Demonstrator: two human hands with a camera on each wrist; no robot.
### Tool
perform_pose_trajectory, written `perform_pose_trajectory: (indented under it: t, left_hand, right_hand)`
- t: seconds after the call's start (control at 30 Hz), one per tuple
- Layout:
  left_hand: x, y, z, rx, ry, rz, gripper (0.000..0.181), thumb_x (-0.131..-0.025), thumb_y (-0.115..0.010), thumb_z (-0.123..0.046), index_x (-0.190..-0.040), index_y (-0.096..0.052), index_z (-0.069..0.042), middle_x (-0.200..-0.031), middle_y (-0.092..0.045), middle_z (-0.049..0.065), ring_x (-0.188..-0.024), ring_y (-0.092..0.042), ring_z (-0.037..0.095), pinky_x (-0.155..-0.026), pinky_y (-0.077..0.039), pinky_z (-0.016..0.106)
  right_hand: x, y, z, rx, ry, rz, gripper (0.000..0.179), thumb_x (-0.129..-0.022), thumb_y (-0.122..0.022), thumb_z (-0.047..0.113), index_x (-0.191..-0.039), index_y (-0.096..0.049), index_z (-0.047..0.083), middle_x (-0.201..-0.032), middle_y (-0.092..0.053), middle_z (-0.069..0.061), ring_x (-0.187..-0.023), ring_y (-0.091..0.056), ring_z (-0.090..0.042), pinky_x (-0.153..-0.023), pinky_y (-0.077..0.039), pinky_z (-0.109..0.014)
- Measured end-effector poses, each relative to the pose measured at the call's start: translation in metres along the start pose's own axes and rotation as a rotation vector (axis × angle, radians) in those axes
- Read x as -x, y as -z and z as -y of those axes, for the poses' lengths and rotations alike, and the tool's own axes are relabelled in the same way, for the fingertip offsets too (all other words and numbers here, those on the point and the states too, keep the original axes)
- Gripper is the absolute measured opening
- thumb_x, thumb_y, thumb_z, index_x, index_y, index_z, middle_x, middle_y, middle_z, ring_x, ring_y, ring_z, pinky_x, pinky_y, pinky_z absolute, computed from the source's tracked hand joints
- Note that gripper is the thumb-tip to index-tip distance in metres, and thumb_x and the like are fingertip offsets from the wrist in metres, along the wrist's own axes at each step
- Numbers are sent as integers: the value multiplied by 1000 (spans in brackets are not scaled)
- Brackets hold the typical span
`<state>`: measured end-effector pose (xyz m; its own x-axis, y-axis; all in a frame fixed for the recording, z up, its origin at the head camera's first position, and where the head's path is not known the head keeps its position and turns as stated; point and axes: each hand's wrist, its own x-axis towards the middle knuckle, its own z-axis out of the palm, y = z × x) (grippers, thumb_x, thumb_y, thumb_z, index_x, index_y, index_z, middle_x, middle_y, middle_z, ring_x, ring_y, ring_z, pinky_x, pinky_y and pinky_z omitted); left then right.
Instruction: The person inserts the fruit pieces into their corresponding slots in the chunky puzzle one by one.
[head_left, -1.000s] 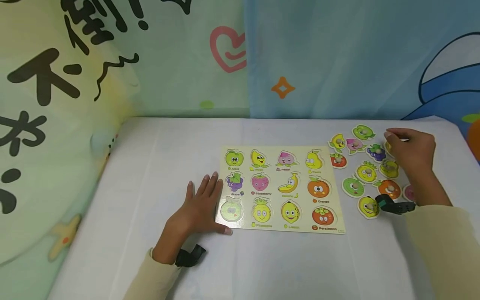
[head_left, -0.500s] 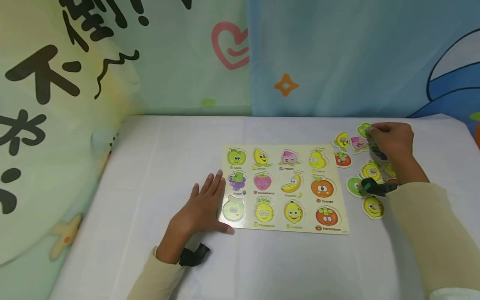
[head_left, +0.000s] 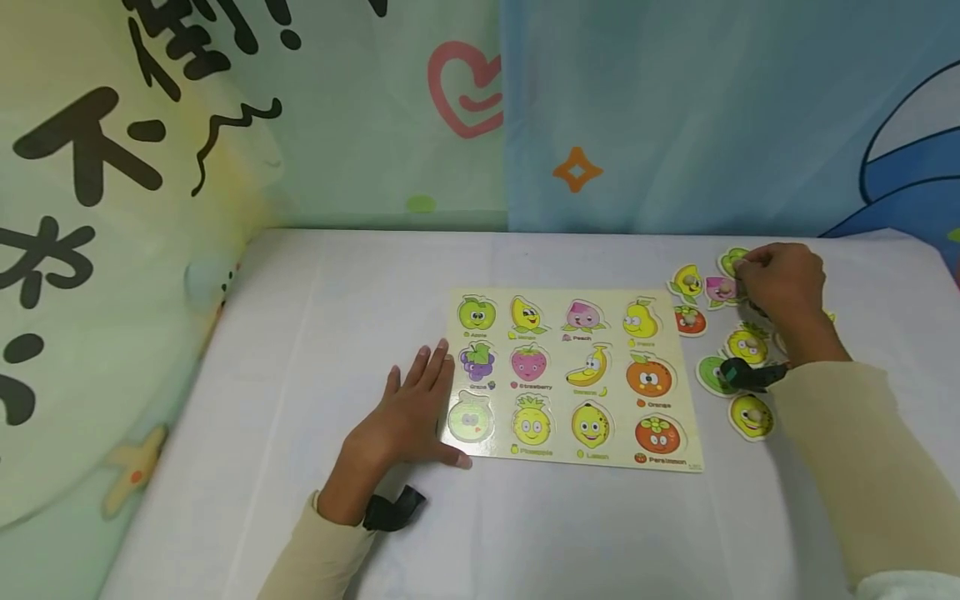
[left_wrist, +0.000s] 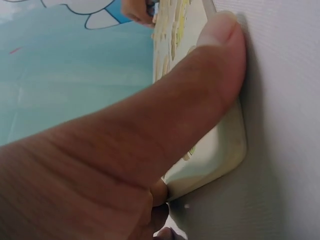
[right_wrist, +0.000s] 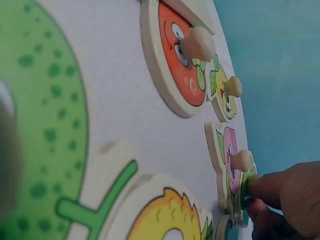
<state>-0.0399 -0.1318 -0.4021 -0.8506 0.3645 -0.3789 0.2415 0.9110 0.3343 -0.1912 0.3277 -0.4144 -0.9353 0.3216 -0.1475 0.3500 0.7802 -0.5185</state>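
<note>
My left hand [head_left: 408,417] lies flat with fingers spread at the left edge of the fruit puzzle board [head_left: 611,346], its thumb at the bottom left corner. In the left wrist view the thumb [left_wrist: 180,105] crosses the board's rim. My right hand [head_left: 787,279] is over the loose pieces, thumb and finger pinching a green fruit puzzle piece [head_left: 730,261] at the back. The right wrist view shows that green piece [right_wrist: 248,187] behind the pink peach piece [right_wrist: 231,145]; its knob is hidden by the fingers.
Around the right hand lie a yellow piece [head_left: 686,283], a persimmon piece [head_left: 690,321], a pineapple piece [head_left: 746,342], a green round piece [head_left: 712,375] and a lemon piece [head_left: 752,417]. The knobs stick up. A printed curtain [head_left: 675,125] hangs behind the white table [head_left: 360,275].
My right hand has moved left from the far-right pieces to the green fruit piece at the back and pinches it. My left hand keeps its place on the board.
</note>
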Motion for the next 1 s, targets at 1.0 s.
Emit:
perform_pose_trajectory:
  t: [1.0]
  left_hand:
    - [-3, -2, 5, 29, 3, 41, 138, -59, -89, -54, -157, -4, -7, -162, 7, 6, -147, 11, 27, -114, -1, 58]
  right_hand:
    - [34, -11, 55, -38, 391, 68, 28, -97, -57, 18, -116, -68, 1, -101, -57, -17, -83, -50, -29, -58, -41, -35]
